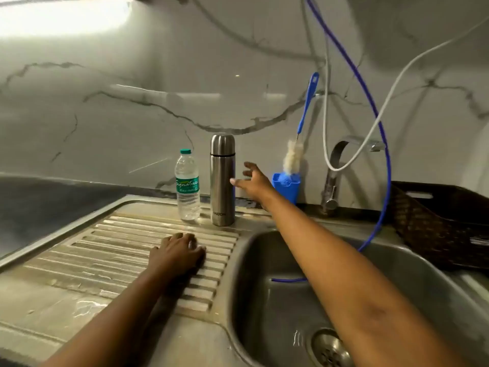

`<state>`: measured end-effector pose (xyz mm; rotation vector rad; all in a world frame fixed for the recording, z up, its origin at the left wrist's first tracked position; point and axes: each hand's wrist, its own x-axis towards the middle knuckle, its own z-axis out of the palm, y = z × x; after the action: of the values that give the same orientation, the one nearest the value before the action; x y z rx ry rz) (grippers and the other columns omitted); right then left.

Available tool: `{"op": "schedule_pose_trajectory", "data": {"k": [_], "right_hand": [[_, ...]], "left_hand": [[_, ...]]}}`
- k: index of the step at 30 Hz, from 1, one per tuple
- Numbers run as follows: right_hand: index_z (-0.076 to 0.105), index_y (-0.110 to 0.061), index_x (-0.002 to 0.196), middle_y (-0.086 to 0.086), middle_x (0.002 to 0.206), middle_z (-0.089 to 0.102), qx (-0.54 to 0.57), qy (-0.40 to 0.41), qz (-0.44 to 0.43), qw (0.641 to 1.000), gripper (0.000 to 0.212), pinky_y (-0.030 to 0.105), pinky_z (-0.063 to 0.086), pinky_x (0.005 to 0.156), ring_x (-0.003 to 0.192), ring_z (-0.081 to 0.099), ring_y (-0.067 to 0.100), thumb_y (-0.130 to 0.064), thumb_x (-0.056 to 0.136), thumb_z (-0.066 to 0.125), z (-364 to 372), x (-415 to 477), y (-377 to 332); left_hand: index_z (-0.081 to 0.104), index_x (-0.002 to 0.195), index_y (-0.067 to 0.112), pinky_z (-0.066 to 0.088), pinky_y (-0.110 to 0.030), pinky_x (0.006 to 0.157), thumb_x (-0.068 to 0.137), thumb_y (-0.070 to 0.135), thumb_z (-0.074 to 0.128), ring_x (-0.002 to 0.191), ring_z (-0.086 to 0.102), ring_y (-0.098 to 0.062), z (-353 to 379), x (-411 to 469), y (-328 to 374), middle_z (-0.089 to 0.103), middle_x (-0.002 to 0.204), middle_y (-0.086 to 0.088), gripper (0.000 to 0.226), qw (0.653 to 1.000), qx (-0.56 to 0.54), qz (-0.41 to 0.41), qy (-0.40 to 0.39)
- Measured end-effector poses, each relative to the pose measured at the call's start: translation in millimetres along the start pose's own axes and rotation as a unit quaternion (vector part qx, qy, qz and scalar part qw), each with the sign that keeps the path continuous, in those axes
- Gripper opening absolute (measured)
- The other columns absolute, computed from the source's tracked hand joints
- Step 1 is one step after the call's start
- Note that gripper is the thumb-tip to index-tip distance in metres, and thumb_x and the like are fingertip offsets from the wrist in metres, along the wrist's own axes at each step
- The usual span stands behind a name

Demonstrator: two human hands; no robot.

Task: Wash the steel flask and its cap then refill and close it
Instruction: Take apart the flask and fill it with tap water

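Standing capped on the draining board (pixel 119 250) beside a water bottle (pixel 187 185), the steel flask (pixel 222 181) is upright. The right hand (pixel 252 182) hovers at its side, fingers spread, holding nothing; the left hand (pixel 180 251) rests flat on the ridges.

Veined marble wall (pixel 132 107) behind a steel sink (pixel 277 300), bright light (pixel 60 17) top left

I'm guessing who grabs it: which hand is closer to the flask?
Right. The right hand is open beside the flask; the left hand rests on the drainboard, nearer the person.
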<state>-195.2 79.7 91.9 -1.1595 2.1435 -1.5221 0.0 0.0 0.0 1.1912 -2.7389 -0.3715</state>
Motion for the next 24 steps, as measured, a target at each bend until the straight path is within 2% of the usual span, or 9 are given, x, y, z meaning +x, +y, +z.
{"op": "schedule_pose_trajectory", "data": {"k": [4,8,13,15,18,22,24], "right_hand": [[0.017,-0.018,0.147,0.012,0.147,0.035,-0.030,0.016,-0.041,0.999,0.085,0.039,0.034,0.105,0.131,0.039,0.030,-0.035,0.082,0.069,9.7,26.7,-21.6],[0.032,-0.016,0.136,0.008,0.133,0.052,-0.001,0.047,-0.050,0.998,0.079,0.039,0.043,0.099,0.119,0.051,0.028,-0.040,0.074,0.075,28.9,44.6,-25.8],[0.040,-0.015,0.122,0.006,0.121,0.059,-0.055,0.125,-0.054,0.989,0.069,0.034,0.047,0.083,0.105,0.059,0.026,-0.043,0.070,0.077,34.8,40.3,-29.6],[0.040,-0.014,0.120,0.006,0.119,0.059,-0.053,0.145,-0.064,0.986,0.068,0.031,0.046,0.079,0.103,0.059,0.026,-0.041,0.070,0.078,29.9,28.9,-30.4],[0.039,-0.015,0.120,0.005,0.117,0.060,0.008,0.176,-0.064,0.982,0.068,0.029,0.046,0.078,0.102,0.060,0.024,-0.036,0.070,0.079,18.3,2.9,-25.5],[0.040,-0.017,0.125,0.003,0.120,0.058,0.132,0.206,-0.052,0.968,0.072,0.031,0.047,0.090,0.101,0.056,0.015,-0.029,0.068,0.081,-7.8,-47.1,-12.4],[0.043,-0.017,0.125,0.001,0.118,0.059,0.202,0.226,-0.053,0.951,0.072,0.033,0.046,0.095,0.102,0.057,0.014,-0.024,0.066,0.083,-21.7,-74.7,-3.9]], "left_hand": [[0.030,0.146,0.030,0.027,-0.050,0.110,0.093,0.059,0.037,0.140,0.025,-0.026,3.4,8.3,-2.1,0.027,0.154,-0.003,0.061,1.000,0.022,-0.001,0.001],[0.028,0.146,0.030,0.026,-0.049,0.110,0.093,0.060,0.036,0.140,0.024,-0.026,5.2,11.4,-1.7,0.025,0.155,-0.001,0.061,1.000,0.028,0.002,0.001],[0.030,0.145,0.030,0.025,-0.050,0.110,0.093,0.059,0.036,0.140,0.024,-0.026,3.9,9.1,-0.7,0.026,0.155,-0.002,0.060,0.999,0.032,0.002,-0.001],[0.031,0.145,0.028,0.020,-0.053,0.112,0.094,0.058,0.037,0.141,0.024,-0.025,2.7,7.9,1.5,0.027,0.154,-0.003,0.059,0.999,0.045,0.007,0.011],[0.025,0.148,0.025,0.010,-0.054,0.115,0.093,0.057,0.040,0.144,0.019,-0.024,-2.1,3.3,8.7,0.020,0.157,-0.003,0.065,0.996,0.068,0.035,0.049],[0.022,0.150,0.023,0.024,-0.042,0.114,0.090,0.055,0.049,0.140,0.027,-0.025,-6.7,-13.4,28.7,0.026,0.155,-0.005,0.073,0.985,-0.022,0.118,0.125],[0.021,0.150,0.023,0.029,-0.041,0.110,0.086,0.056,0.055,0.138,0.031,-0.026,-8.7,-25.7,44.1,0.031,0.153,-0.006,0.080,0.974,-0.086,0.143,0.152]]}}
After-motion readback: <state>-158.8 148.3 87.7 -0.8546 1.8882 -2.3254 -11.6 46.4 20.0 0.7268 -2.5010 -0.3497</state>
